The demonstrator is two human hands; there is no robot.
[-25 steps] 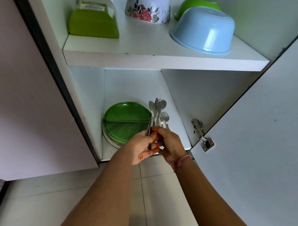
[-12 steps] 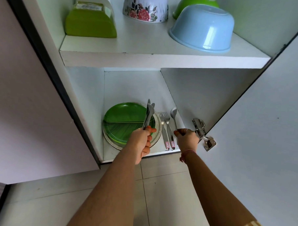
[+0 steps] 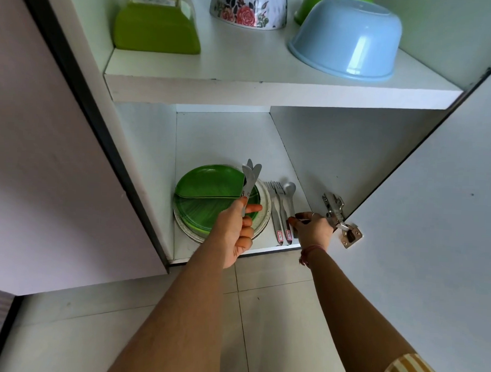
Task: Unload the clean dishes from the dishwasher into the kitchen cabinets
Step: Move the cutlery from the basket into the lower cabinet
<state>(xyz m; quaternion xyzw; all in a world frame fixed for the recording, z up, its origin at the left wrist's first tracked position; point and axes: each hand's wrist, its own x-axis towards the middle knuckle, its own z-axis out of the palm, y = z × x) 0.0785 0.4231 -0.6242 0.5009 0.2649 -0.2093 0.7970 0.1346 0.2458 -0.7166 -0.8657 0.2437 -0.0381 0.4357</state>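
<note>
My left hand (image 3: pixel 236 233) grips a small bunch of steel spoons (image 3: pixel 250 176), bowls pointing up, over the green plates (image 3: pixel 207 195) on the lower cabinet shelf (image 3: pixel 229 145). Two forks (image 3: pixel 274 204) lie flat on the shelf right of the plates. Beside them lies a spoon (image 3: pixel 289 197), and my right hand (image 3: pixel 312 229) pinches its handle end at the shelf's front edge. The green plates rest on a pale plate (image 3: pixel 262 226).
The upper shelf (image 3: pixel 271 92) carries a green container (image 3: pixel 157 31), a floral bowl (image 3: pixel 248 8), a green bowl (image 3: pixel 320 0) and an upturned blue bowl (image 3: pixel 349 40). The open door (image 3: pixel 434 222) with its hinge (image 3: pixel 340 219) stands right of my right hand. Tiled floor (image 3: pixel 275 313) lies below.
My hands split apart from one bundle. The forks came to lie on the shelf, and my right hand lowered one spoon down flat beside them. My left hand kept the other spoons.
</note>
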